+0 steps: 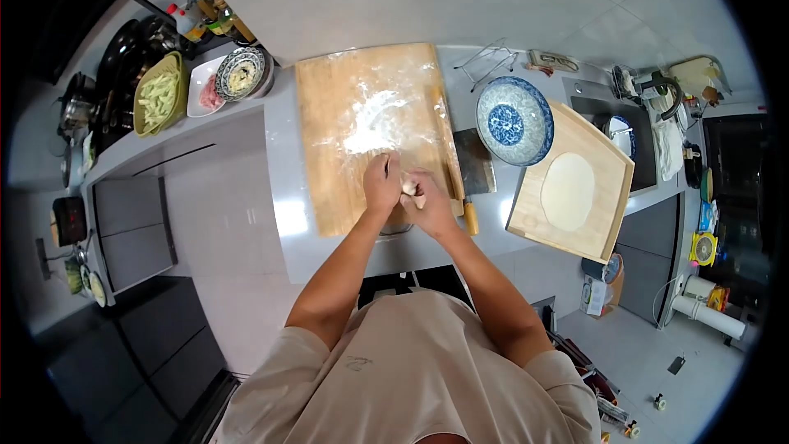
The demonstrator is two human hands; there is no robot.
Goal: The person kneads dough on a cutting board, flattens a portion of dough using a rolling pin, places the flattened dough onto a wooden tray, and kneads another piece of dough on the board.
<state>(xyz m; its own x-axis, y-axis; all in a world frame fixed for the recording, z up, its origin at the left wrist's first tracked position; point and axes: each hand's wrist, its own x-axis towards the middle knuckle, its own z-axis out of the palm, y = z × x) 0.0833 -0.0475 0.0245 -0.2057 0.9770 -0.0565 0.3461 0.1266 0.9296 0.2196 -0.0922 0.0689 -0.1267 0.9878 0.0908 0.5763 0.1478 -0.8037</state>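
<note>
A small lump of pale dough point(408, 186) is between my two hands, over the near part of a floured wooden board point(329, 115). My left hand point(382, 185) is closed against the dough from the left side. Pressing it from the right, my right hand point(431, 204) has its fingers bent around the lump. Fingers cover part of the dough. A rolling pin point(446, 144) lies along the board's right edge. Beside it rests a cleaver point(478, 163) with a wooden handle point(471, 218). White flour point(376, 119) is spread over the middle of the board.
To the right, a blue-and-white bowl point(515, 121) overlaps a wooden tray point(538, 226) holding a flat dough sheet point(569, 191). A sink point(645, 136) lies beyond. At left are a patterned bowl point(261, 82), a white dish point(197, 86) with pink meat, and a yellow-green basket point(175, 115).
</note>
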